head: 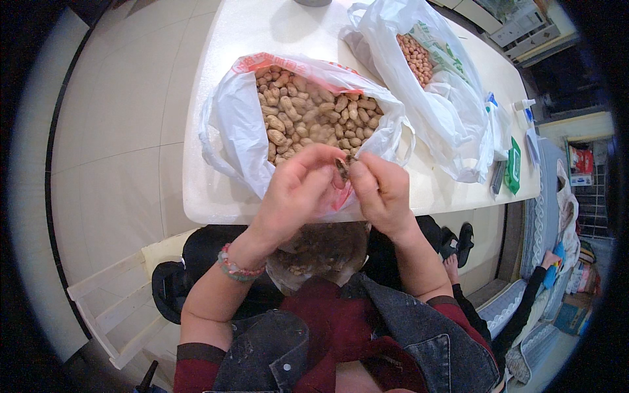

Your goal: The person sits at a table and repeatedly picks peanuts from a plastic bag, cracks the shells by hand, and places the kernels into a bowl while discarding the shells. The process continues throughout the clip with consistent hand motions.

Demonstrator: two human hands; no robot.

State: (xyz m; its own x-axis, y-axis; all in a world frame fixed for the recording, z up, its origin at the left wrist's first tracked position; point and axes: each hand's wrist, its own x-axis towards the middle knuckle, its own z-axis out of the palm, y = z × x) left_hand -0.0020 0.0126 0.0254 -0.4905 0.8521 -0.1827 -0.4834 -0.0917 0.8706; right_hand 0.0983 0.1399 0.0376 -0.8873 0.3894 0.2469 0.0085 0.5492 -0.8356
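Note:
My left hand (pixel 300 184) and my right hand (pixel 383 189) meet at the near rim of a white plastic bag (pixel 236 110) filled with unshelled peanuts (pixel 290 110). Between their fingertips is a dark, split peanut shell (pixel 342 168), pinched from both sides. Whether a kernel is inside cannot be told. A second white plastic bag (pixel 457 123), behind and to the right, holds reddish shelled peanut kernels (pixel 415 58). Below my hands, between the knees, a container (pixel 319 253) has dark debris and shell pieces in it, partly hidden by my forearms.
Both bags stand on a white table (pixel 231 209). At its right end are a green wipes pack (pixel 513 167), a dark box-like object (pixel 497 178) and a small bottle (pixel 524 104). Another person's arm (pixel 526 294) and feet show at right. A white slatted chair (pixel 115 304) stands at left.

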